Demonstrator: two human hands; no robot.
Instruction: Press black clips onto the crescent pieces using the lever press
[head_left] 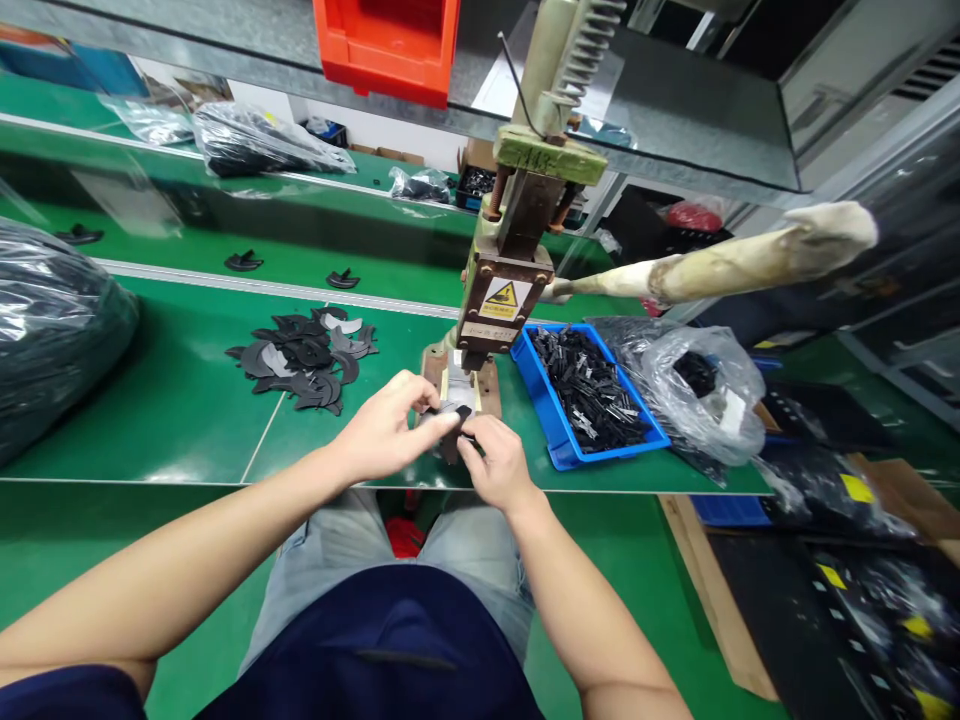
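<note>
In front of the hand press (504, 262), both hands meet just at the near edge of its base plate (489, 392). My left hand (390, 425) pinches a small dark plastic piece (463, 411) between thumb and fingers. Closed on the right end of the same area, my right hand (496, 462) grips a small black part whose shape is mostly hidden by the fingers. The ram of the press is above the base, just beyond the fingertips. A pile of curved dark plastic pieces (306, 358) lies left of the press.
A blue bin (559, 450) of small black parts stands right of the press, with plastic bags (705, 390) beside it. The press lever (720, 262) sticks out to the right. A large filled bag (56, 335) sits far left. An orange bin (390, 75) overhangs behind.
</note>
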